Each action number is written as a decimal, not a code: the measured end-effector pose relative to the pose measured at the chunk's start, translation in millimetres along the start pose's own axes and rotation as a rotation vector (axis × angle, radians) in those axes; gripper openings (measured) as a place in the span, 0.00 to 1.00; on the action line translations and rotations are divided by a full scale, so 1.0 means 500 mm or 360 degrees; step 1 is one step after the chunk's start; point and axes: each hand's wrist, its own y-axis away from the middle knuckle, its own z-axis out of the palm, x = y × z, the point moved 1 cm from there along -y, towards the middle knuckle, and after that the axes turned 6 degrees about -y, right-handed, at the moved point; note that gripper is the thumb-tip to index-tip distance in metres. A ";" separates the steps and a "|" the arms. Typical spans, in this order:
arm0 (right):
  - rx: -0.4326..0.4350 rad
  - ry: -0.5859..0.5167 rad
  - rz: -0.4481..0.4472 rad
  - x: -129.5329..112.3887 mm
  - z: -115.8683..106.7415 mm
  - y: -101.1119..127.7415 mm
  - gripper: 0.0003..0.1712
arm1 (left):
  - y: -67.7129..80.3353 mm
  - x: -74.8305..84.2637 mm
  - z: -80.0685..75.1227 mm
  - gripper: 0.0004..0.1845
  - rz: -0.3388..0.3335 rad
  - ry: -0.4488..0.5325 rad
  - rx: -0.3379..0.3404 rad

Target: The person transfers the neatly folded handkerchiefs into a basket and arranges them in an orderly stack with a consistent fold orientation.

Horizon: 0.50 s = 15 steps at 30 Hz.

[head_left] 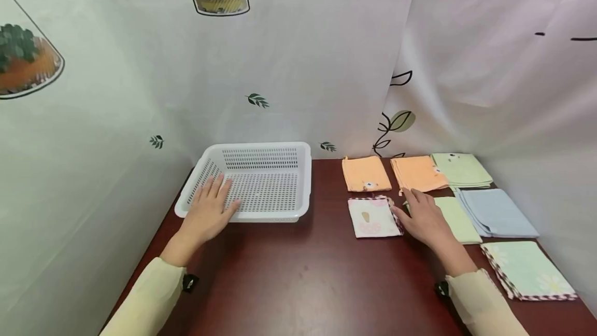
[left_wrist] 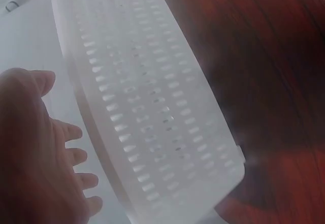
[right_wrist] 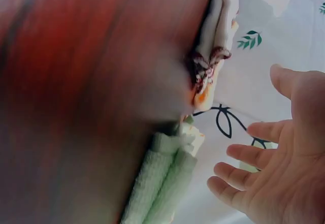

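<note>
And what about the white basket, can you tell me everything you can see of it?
The white basket looks like plastic: a shallow rectangle with rounded corners, a smooth rim, rows of slots through its walls and a floor full of little holes. It sits upright, open side up, on the dark reddish table, left of the folded towels. The person's left hand is over its front left corner; I can't tell whether it touches.

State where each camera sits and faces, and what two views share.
Head: on the head, facing forward and down at basket, folded cloths and table; left hand, right hand and sleeves show.
Left wrist: on that wrist, facing the basket's side; left hand shows.
Right wrist: on that wrist, facing table and folded cloths; right hand shows.
Head and left wrist share the basket.
</note>
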 end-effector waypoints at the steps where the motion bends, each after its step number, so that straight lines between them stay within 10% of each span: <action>1: -0.0002 -0.0011 0.0009 -0.002 0.002 0.000 0.43 | 0.001 -0.005 0.000 0.42 0.0005 0.0003 0.0003; 15: -0.0115 -0.0058 0.0117 -0.023 0.025 0.006 0.44 | 0.014 -0.069 0.011 0.42 -0.0009 0.0068 -0.0005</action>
